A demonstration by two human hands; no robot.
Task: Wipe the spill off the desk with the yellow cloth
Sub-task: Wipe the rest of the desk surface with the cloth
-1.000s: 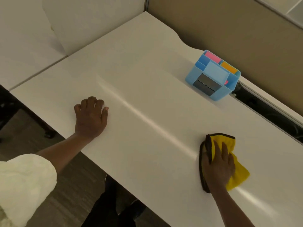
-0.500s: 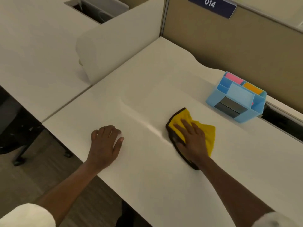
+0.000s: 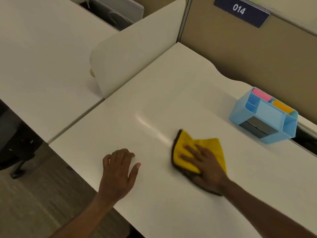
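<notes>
The yellow cloth (image 3: pixel 205 148), dark-edged on its left side, lies flat on the white desk (image 3: pixel 154 93) near the middle. My right hand (image 3: pixel 204 167) presses down on it with fingers spread, covering its near half. My left hand (image 3: pixel 118 174) rests palm down on the desk near the front edge, to the left of the cloth, holding nothing. A faint shiny streak (image 3: pixel 151 126) runs across the desk just beyond the cloth. I cannot make out a distinct spill.
A light blue desk organiser (image 3: pixel 264 115) with pink and orange pads stands at the back right. A white divider panel (image 3: pixel 135 48) borders the desk's left side. A tan partition with a "014" sign (image 3: pixel 241 12) stands behind. Floor lies below the front edge.
My right hand slid the cloth from the desk's right side leftward to the middle. My view lifted and turned left. My left hand stayed planted on the desk.
</notes>
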